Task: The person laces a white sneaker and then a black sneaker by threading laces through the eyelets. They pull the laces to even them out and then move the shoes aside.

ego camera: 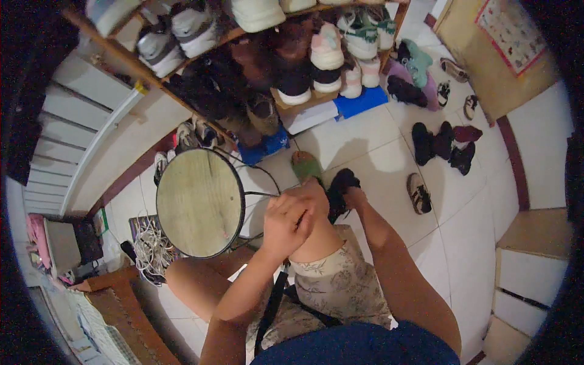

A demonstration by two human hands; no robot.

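Observation:
My left hand (289, 223) lies over my bent knee, its fingers curled; whether anything is inside them is hidden. Lower down, beside my shin, my right hand (355, 197) grips a dark shoe (340, 189), with most of its fingers hidden. A green slipper (306, 167) shows past my knee. Close to my left hand stands a small round table (199, 203) with a wood-look top and thin black metal legs. A black strap (272, 303) hangs across my patterned shorts (337, 287).
A wooden shoe rack (219, 42) full of shoes stands ahead. Several loose shoes, including a single sneaker (419, 194), lie on the tiled floor (378, 171) to the right. Tangled white cords (155, 248) sit left of the table. White drawers (524, 273) stand at the right.

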